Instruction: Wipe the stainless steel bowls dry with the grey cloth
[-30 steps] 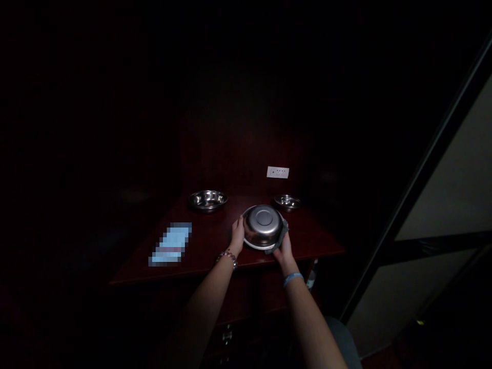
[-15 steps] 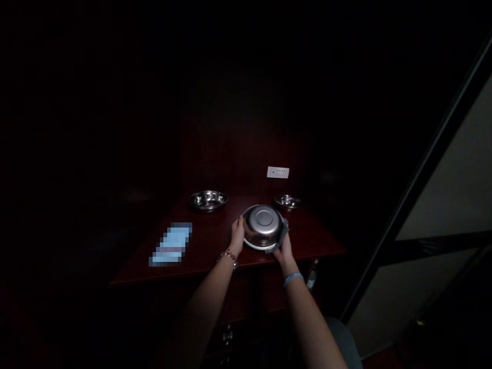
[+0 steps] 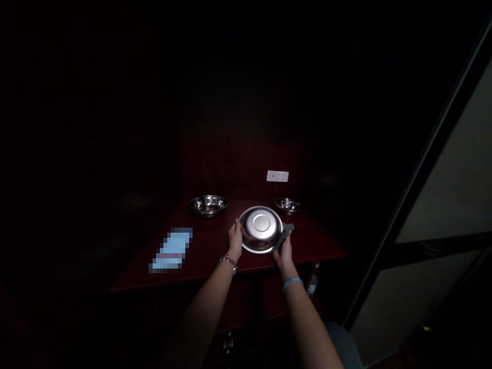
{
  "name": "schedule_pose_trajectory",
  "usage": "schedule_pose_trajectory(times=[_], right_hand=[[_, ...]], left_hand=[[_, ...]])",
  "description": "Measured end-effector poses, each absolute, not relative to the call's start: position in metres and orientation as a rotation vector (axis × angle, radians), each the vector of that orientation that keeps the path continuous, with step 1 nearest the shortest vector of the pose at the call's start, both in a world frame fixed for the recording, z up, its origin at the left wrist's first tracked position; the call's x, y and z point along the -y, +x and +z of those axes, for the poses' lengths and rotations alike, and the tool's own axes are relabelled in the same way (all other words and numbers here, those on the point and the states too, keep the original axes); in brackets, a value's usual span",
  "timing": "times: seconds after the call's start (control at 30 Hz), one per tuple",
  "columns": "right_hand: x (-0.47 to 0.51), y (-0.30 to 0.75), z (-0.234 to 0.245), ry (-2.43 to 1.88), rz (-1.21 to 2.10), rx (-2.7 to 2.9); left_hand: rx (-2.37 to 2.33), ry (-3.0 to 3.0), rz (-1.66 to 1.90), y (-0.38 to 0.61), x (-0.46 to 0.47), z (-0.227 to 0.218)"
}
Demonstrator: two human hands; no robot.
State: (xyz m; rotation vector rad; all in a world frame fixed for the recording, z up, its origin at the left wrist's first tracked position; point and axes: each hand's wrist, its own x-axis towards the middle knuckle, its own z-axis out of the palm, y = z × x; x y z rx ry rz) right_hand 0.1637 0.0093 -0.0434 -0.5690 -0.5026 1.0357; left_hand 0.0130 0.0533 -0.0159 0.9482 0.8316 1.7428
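Note:
A steel basin (image 3: 262, 228) is held bottom up over the front part of the dark red desk (image 3: 203, 256). My left hand (image 3: 235, 240) grips its left rim, thumb on top. My right hand (image 3: 284, 251) is closed at the right rim with a grey cloth (image 3: 285, 236) between the fingers and the metal. The fingers under the basin are hidden. Behind it, a larger steel basin (image 3: 208, 205) stands upright at the back left and a smaller steel bowl (image 3: 287, 206) at the back right.
A pixelated blue patch (image 3: 172, 251) lies on the desk's left side. A white power socket (image 3: 277, 176) is on the back panel. Below the desk's right edge stands a plastic bottle (image 3: 313, 282). A drawer handle (image 3: 228, 342) shows under the desktop. The surroundings are very dark.
The basin has turned slightly and tilted between my hands, so its rim shows more. The cloth has shifted along the right rim. The view has moved slightly.

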Motion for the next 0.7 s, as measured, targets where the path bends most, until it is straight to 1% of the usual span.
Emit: schedule_pose_trajectory(times=[0.3, 0.47, 0.7], right_hand=[[-0.004, 0.162, -0.036, -0.501, 1.03, 0.509], [-0.001, 0.159, -0.031, -0.524, 1.035, 0.535], [-0.005, 0.16, -0.035, -0.603, 0.999, 0.538]], left_hand=[[-0.825, 0.84, 1.765, 0.013, -0.053, -0.016], [-0.793, 0.81, 1.779, 0.013, -0.05, -0.013], [-0.865, 0.818, 1.799, 0.014, -0.052, -0.013]])
